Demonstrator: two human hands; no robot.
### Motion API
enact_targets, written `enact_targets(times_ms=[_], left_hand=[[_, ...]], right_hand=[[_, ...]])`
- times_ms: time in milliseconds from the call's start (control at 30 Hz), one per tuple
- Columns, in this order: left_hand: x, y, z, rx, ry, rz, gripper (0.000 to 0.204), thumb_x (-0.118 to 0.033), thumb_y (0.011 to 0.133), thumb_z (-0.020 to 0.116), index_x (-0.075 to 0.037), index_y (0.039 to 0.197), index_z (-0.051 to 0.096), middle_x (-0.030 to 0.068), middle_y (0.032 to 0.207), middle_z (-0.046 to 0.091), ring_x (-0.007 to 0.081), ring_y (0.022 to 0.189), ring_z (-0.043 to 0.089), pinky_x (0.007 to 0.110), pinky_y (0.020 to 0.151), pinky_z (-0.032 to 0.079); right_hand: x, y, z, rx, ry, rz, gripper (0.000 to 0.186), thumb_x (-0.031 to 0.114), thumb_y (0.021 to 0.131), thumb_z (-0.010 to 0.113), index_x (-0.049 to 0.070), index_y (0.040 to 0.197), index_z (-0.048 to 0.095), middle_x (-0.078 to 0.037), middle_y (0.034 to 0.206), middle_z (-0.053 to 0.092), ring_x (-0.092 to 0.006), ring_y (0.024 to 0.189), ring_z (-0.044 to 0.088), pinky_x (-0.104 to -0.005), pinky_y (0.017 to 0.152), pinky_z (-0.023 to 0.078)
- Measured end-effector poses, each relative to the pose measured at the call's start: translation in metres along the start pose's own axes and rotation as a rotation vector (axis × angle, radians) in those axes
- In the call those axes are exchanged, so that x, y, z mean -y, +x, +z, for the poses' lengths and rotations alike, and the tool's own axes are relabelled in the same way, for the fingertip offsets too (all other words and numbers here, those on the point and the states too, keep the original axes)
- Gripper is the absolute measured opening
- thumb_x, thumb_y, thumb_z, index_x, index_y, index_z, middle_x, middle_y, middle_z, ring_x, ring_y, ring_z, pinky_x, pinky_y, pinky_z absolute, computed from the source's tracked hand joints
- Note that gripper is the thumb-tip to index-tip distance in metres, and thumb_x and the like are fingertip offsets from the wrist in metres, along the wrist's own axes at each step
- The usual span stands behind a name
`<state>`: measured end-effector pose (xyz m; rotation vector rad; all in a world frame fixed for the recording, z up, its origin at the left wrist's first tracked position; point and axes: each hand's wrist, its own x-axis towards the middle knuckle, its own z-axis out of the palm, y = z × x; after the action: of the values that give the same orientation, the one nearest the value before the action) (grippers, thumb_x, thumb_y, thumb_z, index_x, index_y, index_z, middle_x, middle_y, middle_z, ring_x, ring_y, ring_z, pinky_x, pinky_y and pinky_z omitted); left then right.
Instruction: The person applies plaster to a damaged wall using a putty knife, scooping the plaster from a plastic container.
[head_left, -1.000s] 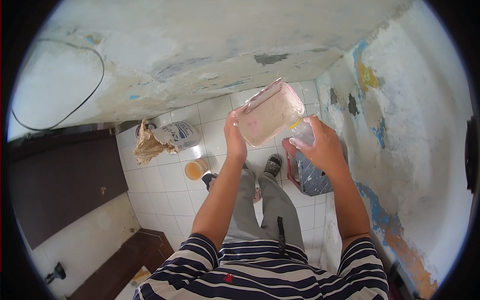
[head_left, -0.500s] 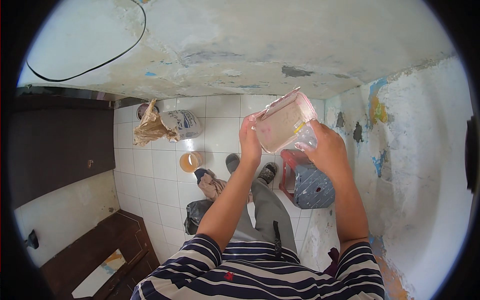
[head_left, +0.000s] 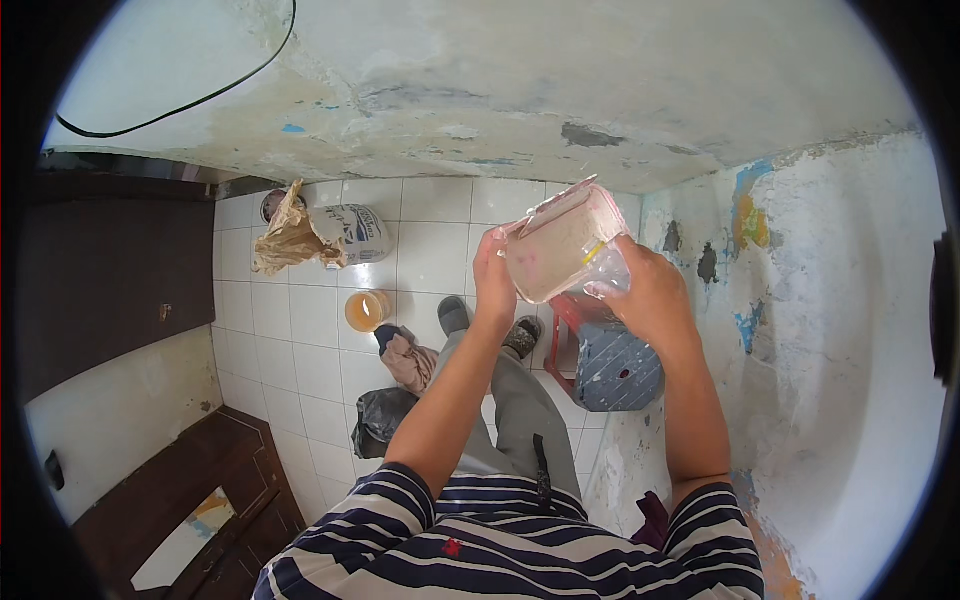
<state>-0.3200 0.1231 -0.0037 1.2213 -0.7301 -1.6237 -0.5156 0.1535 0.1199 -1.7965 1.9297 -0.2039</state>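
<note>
I hold a pinkish-white, smeared plastic tub (head_left: 545, 262) up in front of me, tilted so that its inside shows. My left hand (head_left: 494, 272) grips its left side, fingers curled around the wall. In my right hand (head_left: 652, 295), at the tub's right side, is a clear plastic bottle (head_left: 612, 268). A yellow ring at the bottle's neck points into the tub, which has pale residue and pink spots inside. Along the tub's far rim lies a flat, smeared strip (head_left: 560, 200) whose kind I cannot make out.
Below stands a grey-topped step stool (head_left: 618, 370) with red legs. On the tiled floor are an open paper sack (head_left: 360, 237), a bucket (head_left: 366, 311) with pale liquid, a crumpled cloth (head_left: 408, 362) and a black bag (head_left: 382, 420). Peeling walls (head_left: 790, 300) rise ahead and right.
The view has shifted slightly, so the floor things sit further left and higher. The tub and bottle stay in my hands, in nearly the same pose.
</note>
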Motion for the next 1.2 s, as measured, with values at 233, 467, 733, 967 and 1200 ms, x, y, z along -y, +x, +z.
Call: enact_targets(times_ms=[233,467,733,967,1200], left_hand=[[0.011,0.002,0.002,0.038,0.018,0.034,0.052,-0.041,0.110,0.035,0.001,0.131,0.058,0.0128,0.124,0.061,0.0215,0.117,0.057,0.036,0.105,0.043],[0.025,-0.004,0.012,0.093,-0.003,0.105,0.042,-0.036,0.109,0.045,-0.001,0.125,0.060,0.0093,0.118,0.065,0.0167,0.109,0.060,0.034,0.099,0.048],[0.045,-0.004,0.016,0.136,-0.041,0.123,0.044,-0.037,0.108,0.043,0.000,0.127,0.059,0.0107,0.119,0.065,0.0189,0.111,0.060,0.035,0.101,0.047],[0.061,-0.004,0.014,0.134,-0.046,0.041,0.048,-0.040,0.109,0.042,0.000,0.128,0.058,0.0117,0.121,0.064,0.0204,0.113,0.060,0.036,0.102,0.047],[0.074,-0.006,0.018,0.140,-0.082,-0.016,0.048,-0.040,0.109,0.041,0.000,0.129,0.057,0.0122,0.122,0.064,0.0207,0.115,0.060,0.036,0.102,0.047]], right_hand=[[-0.017,-0.016,0.016,-0.001,0.058,0.050,0.054,0.028,0.078,0.082,0.005,0.122,0.059,-0.017,0.103,0.070,-0.0373,0.097,0.068,-0.0472,0.083,0.053],[-0.022,-0.027,0.012,0.009,0.070,0.136,0.056,0.032,0.078,0.081,0.003,0.121,0.060,-0.019,0.102,0.070,-0.0385,0.097,0.068,-0.0481,0.082,0.053],[-0.035,-0.034,0.013,0.030,0.085,0.164,0.054,0.032,0.078,0.081,0.006,0.121,0.060,-0.018,0.101,0.070,-0.0394,0.098,0.068,-0.0502,0.082,0.052],[-0.040,-0.044,0.019,-0.003,0.154,0.270,0.055,0.032,0.078,0.083,0.006,0.121,0.062,-0.021,0.102,0.071,-0.0400,0.098,0.068,-0.0476,0.083,0.053],[-0.072,-0.075,0.073,-0.260,0.405,0.196,0.054,0.020,0.076,0.088,0.001,0.120,0.061,-0.019,0.100,0.072,-0.0334,0.090,0.070,-0.0400,0.083,0.054]])
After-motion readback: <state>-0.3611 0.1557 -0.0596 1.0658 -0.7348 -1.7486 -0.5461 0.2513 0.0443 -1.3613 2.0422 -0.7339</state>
